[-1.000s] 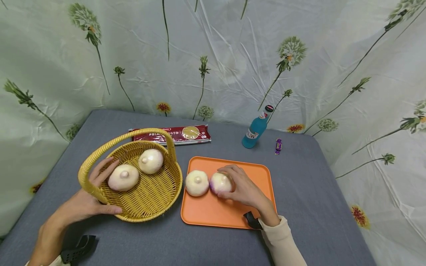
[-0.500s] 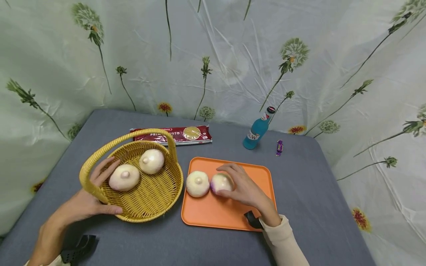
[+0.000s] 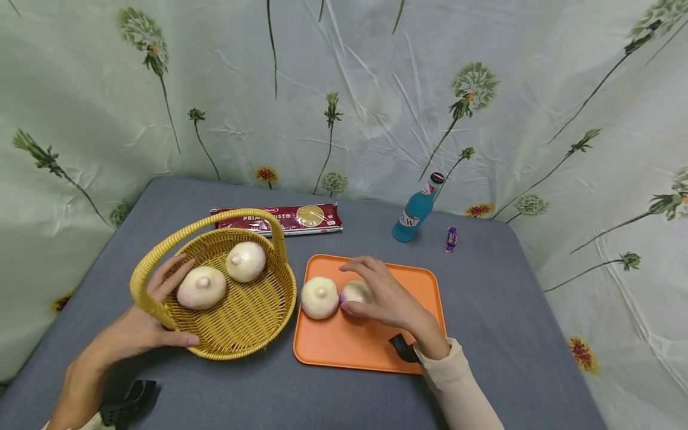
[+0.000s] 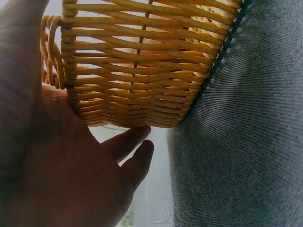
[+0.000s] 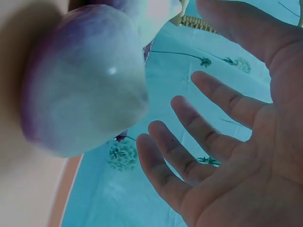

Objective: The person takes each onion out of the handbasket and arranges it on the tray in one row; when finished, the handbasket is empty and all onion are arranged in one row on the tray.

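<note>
My left hand (image 3: pixel 134 325) holds the yellow wicker basket (image 3: pixel 279 310) at its left side. Its thumb lies over the near rim, and the fingers reach around past the handle. In the left wrist view, two fingers (image 4: pixel 137 158) bend below the woven wall. Two white, onion-like bulbs, a nearer one (image 3: pixel 202 288) and a farther one (image 3: pixel 246 261), sit inside. On the orange tray (image 3: pixel 344 346), a white bulb (image 3: pixel 319 297) stands beside a purple-based one (image 3: pixel 355 292). Over the latter hovers my right hand (image 3: pixel 389 298), fingers spread and apart from it in the right wrist view.
Behind the basket lies a dark red pasta packet (image 3: pixel 290 218). A blue bottle (image 3: pixel 414 215) stands beyond the tray, with a small purple wrapped candy (image 3: pixel 451 239) to its right. Flower-printed cloth (image 3: pixel 376 119) hangs along the back of the grey-covered table (image 3: pixel 500 334).
My right hand has drawn slightly up and away from the purple-based bulb, its fingers spreading wider. The left hand and the basket keep their place.
</note>
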Demonstrator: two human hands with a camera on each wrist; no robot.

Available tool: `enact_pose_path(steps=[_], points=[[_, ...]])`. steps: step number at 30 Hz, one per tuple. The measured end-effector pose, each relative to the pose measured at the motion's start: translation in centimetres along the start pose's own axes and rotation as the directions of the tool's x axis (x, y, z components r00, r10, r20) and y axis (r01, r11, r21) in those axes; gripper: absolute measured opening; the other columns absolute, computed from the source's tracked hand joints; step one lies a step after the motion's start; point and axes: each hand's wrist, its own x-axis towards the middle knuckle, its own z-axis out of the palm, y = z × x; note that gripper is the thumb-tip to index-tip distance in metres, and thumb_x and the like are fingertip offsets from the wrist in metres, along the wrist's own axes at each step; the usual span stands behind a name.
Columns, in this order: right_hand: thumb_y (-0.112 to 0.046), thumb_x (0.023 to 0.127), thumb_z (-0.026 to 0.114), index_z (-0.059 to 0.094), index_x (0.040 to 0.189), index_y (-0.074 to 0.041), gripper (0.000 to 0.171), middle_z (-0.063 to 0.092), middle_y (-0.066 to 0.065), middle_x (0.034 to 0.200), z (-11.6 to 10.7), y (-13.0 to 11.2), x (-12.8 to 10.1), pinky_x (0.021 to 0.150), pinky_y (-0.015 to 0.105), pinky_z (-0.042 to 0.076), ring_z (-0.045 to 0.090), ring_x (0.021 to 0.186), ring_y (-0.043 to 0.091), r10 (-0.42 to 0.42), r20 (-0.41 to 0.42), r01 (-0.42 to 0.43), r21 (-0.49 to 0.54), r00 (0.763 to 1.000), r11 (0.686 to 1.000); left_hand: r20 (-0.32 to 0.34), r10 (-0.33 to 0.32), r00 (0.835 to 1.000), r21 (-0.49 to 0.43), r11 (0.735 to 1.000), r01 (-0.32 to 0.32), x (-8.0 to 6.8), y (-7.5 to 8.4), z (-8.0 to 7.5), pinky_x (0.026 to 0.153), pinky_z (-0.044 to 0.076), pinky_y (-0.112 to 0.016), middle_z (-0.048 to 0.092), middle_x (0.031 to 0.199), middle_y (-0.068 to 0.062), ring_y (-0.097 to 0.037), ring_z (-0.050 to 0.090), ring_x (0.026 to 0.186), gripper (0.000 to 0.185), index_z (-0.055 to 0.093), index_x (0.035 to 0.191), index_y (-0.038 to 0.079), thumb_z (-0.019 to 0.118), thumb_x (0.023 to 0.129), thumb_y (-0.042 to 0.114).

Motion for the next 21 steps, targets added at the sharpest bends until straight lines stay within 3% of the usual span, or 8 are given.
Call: enact_pose_path(steps=[9,21], points=[[-0.033,0.089,0.077,0.056,0.139,-0.018,0.056,0.048,0.004,0.144,-0.2,-1.1,1.0,0.109,0.049,0.040,0.042,0.133,0.024,-0.008,0.025,0.008,0.004,1.000,1.000,0.008,-0.023,1.000,0.006,1.000,0.022,0.0,0.0,0.0,0.101,0.008,-0.003,0.007,0.162,-0.022,0.002,0.002,0.147,0.136,0.021,0.160,0.007,0.099,0.049,0.012],[-0.033,0.090,0.075,0.055,0.141,-0.017,0.057,0.047,0.005,0.145,0.2,-3.0,2.4,0.109,0.046,0.039,0.041,0.133,0.023,-0.050,0.085,0.051,-0.007,0.995,0.999,0.011,-0.022,1.000,0.009,1.000,0.022,0.0,-0.1,0.0,0.102,0.007,-0.005,0.006,0.162,-0.022,0.000,0.000,0.147,0.137,0.020,0.160,0.008,0.099,0.048,0.013]])
